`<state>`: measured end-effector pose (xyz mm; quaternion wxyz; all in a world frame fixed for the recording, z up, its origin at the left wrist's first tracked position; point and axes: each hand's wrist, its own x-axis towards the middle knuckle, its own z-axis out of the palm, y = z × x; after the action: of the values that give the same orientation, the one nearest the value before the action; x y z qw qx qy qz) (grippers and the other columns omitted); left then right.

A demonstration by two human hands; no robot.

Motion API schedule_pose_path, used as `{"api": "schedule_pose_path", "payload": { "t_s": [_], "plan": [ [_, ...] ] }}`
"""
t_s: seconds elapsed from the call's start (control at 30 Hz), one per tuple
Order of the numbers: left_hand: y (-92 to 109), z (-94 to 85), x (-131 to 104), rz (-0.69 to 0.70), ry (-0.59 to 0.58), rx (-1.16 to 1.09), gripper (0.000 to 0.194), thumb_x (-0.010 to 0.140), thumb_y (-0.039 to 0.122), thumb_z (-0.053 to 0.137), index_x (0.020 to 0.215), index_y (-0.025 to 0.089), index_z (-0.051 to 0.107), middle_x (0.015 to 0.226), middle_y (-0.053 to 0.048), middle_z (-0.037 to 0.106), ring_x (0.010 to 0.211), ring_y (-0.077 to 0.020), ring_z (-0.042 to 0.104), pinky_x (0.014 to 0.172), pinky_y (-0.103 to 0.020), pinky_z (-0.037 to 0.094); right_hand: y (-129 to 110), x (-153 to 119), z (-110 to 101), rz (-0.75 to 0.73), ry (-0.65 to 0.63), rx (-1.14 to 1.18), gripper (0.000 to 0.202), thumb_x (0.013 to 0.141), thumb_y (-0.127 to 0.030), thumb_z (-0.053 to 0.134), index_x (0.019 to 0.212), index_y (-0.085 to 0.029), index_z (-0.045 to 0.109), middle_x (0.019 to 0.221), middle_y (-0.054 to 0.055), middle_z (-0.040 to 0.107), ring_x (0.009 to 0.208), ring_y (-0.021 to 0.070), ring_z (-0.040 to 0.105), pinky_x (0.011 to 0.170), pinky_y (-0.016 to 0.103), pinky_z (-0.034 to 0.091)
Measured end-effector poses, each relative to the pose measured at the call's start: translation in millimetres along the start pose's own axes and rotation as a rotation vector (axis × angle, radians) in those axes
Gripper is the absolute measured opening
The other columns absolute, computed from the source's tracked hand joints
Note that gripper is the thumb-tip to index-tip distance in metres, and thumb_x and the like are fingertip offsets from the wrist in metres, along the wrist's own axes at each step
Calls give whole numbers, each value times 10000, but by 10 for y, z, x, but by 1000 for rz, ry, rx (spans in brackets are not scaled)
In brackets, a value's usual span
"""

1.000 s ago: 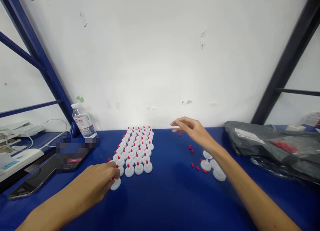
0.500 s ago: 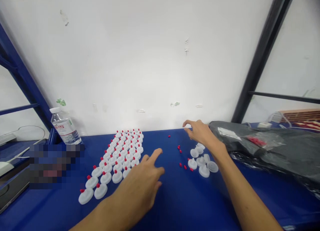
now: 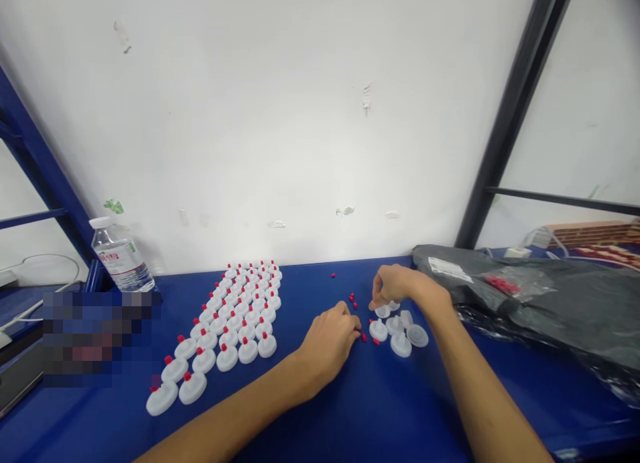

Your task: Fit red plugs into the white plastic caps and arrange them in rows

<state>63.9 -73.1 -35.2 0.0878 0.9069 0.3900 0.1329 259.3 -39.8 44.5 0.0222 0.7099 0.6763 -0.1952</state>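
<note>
At the left, a pixelated patch hides part of a dark, flat device [image 3: 15, 366] on the blue surface [image 3: 395, 409]. Behind it, a clear plastic bottle with a white cap and a red-and-white label [image 3: 120, 257] stands near the white wall [image 3: 240, 116]. To its right, white round plastic lids with red tips [image 3: 227, 357] stand upright in close rows, running from the wall edge toward the near left.

Next comes the left hand [image 3: 330, 339], palm down and low over the surface. Its fingers are bent and drawn close together at small red plastic tips [image 3: 363, 337]; whether they pinch one, I cannot tell. More of these lie loose farther back, one apart near the wall.

The right hand [image 3: 393, 286] reaches over the back of a loose cluster of translucent white plastic lids [image 3: 401, 344], its fingers curled downward and narrow; their grip cannot be made out. Some of these lids stand upright, others are tilted or overlapping. At the far right lies a crumpled dark grey plastic bag [image 3: 575, 309], a clear packet of red pieces [image 3: 510, 284] on top.
</note>
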Motion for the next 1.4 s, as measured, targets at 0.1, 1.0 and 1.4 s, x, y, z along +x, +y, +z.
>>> {"api": "schedule_pose_path", "payload": {
  "t_s": [0.1,1.0,1.4],
  "plan": [
    [-26,7,2,3,15,-3,169,947,248,558,995,225,719,1056,-48,645,903,-209,665,805,-315,527,-40,23,22,30,4,-17,106,597,-223,813,679,-179,760,751,86,752,736,246,713,609,298,488],
    [-690,-711,-436,-109,613,-453,216,912,328,620,998,191,763,714,-14,723,400,-90,548,425,-215,494,-440,107,216,-532,50,971,435,694,-425,838,1035,-198,690,992,53,695,773,142,682,756,273,556],
    [-696,-637,-459,-6,597,-341,157,913,227,623,1007,217,747,820,2,753,522,-89,652,583,-212,527,-737,18,417,-705,-185,1097,397,747,-395,800,1073,-180,727,1062,84,716,922,191,678,837,311,520]
  ]
}}
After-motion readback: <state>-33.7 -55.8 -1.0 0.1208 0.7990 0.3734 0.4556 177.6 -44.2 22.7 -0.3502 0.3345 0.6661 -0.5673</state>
